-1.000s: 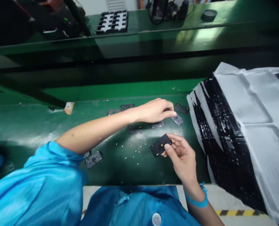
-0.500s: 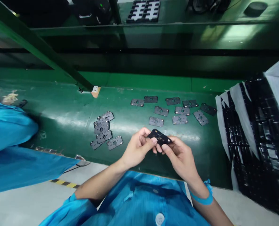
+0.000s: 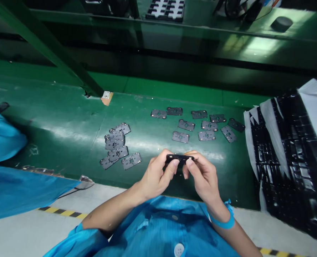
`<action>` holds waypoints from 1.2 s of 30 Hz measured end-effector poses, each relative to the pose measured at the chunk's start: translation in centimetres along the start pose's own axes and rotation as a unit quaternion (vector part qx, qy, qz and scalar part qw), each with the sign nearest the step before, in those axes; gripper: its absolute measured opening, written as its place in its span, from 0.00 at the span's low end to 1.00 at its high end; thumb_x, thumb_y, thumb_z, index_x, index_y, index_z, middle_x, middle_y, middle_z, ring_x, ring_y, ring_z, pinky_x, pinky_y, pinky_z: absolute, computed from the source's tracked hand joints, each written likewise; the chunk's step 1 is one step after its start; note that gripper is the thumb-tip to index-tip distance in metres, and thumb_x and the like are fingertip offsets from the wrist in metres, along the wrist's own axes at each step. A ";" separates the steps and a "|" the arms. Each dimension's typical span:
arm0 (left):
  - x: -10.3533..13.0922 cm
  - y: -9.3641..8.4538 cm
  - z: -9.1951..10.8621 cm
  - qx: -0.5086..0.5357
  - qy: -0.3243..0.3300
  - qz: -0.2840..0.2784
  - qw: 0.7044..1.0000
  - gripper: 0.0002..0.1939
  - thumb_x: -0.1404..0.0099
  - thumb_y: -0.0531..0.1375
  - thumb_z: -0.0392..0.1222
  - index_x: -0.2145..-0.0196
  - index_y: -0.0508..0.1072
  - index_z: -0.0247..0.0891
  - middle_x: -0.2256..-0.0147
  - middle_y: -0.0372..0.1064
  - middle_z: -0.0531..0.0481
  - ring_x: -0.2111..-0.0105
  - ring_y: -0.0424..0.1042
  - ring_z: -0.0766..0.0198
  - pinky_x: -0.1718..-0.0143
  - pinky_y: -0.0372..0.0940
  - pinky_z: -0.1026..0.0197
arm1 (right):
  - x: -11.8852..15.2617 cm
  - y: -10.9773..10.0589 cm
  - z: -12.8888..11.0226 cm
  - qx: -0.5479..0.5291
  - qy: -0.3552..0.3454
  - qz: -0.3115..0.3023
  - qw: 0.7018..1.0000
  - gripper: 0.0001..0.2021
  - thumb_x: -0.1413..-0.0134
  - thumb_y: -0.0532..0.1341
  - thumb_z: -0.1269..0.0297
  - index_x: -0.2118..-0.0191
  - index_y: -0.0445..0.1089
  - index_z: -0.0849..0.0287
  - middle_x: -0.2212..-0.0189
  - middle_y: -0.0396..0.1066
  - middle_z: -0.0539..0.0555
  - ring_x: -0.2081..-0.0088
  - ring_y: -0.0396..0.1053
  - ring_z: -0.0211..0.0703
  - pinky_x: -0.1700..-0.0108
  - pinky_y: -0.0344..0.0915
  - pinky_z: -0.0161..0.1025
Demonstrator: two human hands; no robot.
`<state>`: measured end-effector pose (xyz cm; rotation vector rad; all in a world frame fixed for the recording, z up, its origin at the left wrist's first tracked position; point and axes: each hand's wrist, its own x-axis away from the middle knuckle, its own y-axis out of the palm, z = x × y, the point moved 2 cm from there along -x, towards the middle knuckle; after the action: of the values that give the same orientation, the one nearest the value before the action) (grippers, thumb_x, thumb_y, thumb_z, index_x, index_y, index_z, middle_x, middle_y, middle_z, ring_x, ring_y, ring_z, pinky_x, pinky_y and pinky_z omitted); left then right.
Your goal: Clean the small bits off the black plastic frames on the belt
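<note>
Between both hands, above the near part of the green bench, is a black plastic plate, tilted so that I see it nearly edge-on. My left hand pinches its left end, thumb on the near face. At the right end my right hand grips it the same way, its thumb by a small pale spot. Several similar dark plates lie spread out beyond my hands. To the left, more plates overlap in a loose pile, with a single plate beside it.
Black plastic-wrapped goods with white strips stand at the right. A green post rises at the left. The shelf behind holds a black-and-white tray and a dark round object. A co-worker's blue sleeve shows at the far left.
The held plate has turned from showing its broad face at a slant to lying level and nearly edge-on. Both hands still hold it. My view has shifted slightly; the co-worker's sleeve shows less.
</note>
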<state>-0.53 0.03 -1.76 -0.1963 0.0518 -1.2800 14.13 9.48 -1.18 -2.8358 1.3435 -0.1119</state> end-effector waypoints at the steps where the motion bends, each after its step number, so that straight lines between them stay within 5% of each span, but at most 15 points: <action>1: 0.1 0.1 -0.1 -0.010 0.003 0.005 1.000 0.12 0.19 0.54 0.51 0.62 0.64 0.46 0.76 0.68 0.56 0.76 0.69 0.62 0.69 0.64 0.56 | 0.1 0.1 0.1 0.000 0.006 0.003 1.000 0.13 0.26 0.60 0.53 0.61 0.73 0.56 0.78 0.67 0.45 0.78 0.66 0.37 0.72 0.65 0.36; 12: 0.8 2.1 -1.9 -0.026 0.005 0.034 0.999 0.09 0.19 0.53 0.48 0.59 0.62 0.45 0.77 0.64 0.58 0.79 0.64 0.63 0.72 0.58 0.58 | 0.0 0.0 0.8 -0.029 0.023 0.003 0.999 0.15 0.26 0.59 0.52 0.63 0.71 0.55 0.83 0.67 0.44 0.82 0.65 0.37 0.74 0.65 0.36; 26: 0.5 3.8 -2.0 0.063 0.027 0.045 0.997 0.11 0.16 0.50 0.47 0.59 0.59 0.43 0.77 0.61 0.62 0.80 0.62 0.70 0.74 0.58 0.65 | 0.1 -0.9 2.5 -0.027 -0.014 -0.002 1.000 0.12 0.24 0.56 0.59 0.61 0.72 0.57 0.73 0.64 0.46 0.79 0.56 0.33 0.76 0.54 0.36; 36: 0.2 4.1 -2.8 0.050 0.024 0.046 0.997 0.10 0.17 0.52 0.46 0.58 0.60 0.42 0.77 0.62 0.62 0.79 0.64 0.70 0.74 0.59 0.65 | -0.1 -2.0 1.9 -0.025 -0.008 -0.051 0.998 0.11 0.24 0.56 0.60 0.57 0.72 0.57 0.75 0.65 0.46 0.73 0.65 0.38 0.67 0.62 0.38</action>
<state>2.93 0.65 -5.23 -0.0749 0.0377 -1.1920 15.70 10.80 -3.00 -2.9403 1.2141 -0.0577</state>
